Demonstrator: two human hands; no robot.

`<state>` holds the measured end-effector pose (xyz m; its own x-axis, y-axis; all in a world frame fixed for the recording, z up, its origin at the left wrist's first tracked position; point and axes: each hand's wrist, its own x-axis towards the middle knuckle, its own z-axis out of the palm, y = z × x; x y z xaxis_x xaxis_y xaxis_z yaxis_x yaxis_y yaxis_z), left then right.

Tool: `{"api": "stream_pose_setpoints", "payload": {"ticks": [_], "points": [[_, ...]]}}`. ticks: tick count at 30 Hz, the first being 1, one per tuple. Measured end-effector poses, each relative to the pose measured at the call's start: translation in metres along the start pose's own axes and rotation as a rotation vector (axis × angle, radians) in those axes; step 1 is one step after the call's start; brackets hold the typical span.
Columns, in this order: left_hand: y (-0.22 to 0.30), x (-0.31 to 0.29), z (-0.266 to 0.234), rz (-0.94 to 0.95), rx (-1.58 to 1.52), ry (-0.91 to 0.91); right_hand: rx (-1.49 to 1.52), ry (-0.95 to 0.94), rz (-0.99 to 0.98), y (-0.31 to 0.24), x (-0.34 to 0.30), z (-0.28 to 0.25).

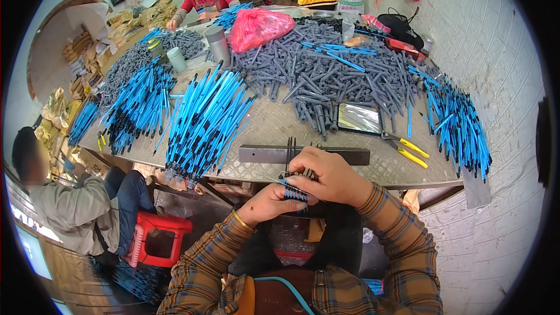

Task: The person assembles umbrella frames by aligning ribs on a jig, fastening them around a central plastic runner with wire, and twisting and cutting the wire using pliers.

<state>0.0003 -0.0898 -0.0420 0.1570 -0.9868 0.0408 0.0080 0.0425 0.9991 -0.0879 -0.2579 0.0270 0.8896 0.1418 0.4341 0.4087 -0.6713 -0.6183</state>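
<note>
Just in front of the table's near edge, my left hand (269, 203) is closed around a small bundle of thin blue-and-black rods (296, 193). My right hand (331, 176) meets it from above, its fingers closed on dark grey pieces at the upper part of the same bundle. Several thin black tips stick up past my fingers; the exact grip is partly hidden by the hands. Right behind them, a dark metal bar (344, 156) lies along the table edge. Yellow-handled pliers (411, 150) rest to the right, beside a flat black-framed tray (357, 118).
Grey plastic tubes (326, 79) are heaped across the table (265, 122). Blue rod piles lie at left (204, 116) and right (458, 122). A pink bag (259, 29) and steel cup (217, 45) stand farther back. One person (76, 198) sits left beside a red stool (157, 239); others work behind.
</note>
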Motion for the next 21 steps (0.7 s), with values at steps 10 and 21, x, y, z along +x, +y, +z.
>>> {"api": "stream_pose_setpoints", "payload": {"ticks": [10,21], "points": [[-0.002,-0.004,0.011,-0.031,0.028,0.093,-0.209,-0.032,-0.001,-0.017,0.015,-0.006],[-0.008,-0.001,0.007,0.012,-0.057,0.195,0.102,-0.022,0.2,0.006,0.017,-0.011]]}}
